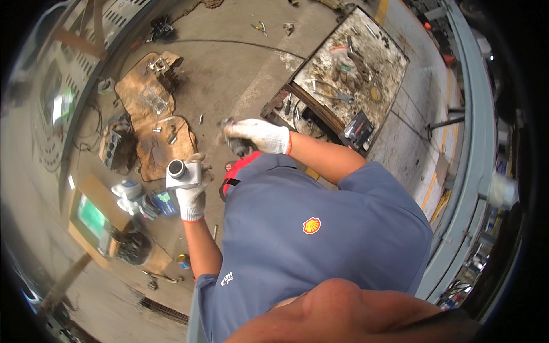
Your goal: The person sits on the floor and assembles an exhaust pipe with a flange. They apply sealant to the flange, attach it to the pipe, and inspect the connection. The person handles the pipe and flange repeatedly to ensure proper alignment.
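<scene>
My left hand (191, 197), in a white knit glove, grips a grey metal part (182, 173) with a round dark bore, held in front of my blue shirt. My right hand (258, 136), also gloved in white, is closed around a small dark object (237, 147) a little higher and to the right. What that object is cannot be told. The two hands are apart, with a red and black item (235, 170) showing between them at the shirt's edge.
Brown cardboard sheets (146, 97) lie on the concrete floor with small engine parts on them. An engine block (111, 148) sits at the left, with blue and white containers (143, 200) nearby. A dirty workbench (354, 63) with tools stands at the upper right.
</scene>
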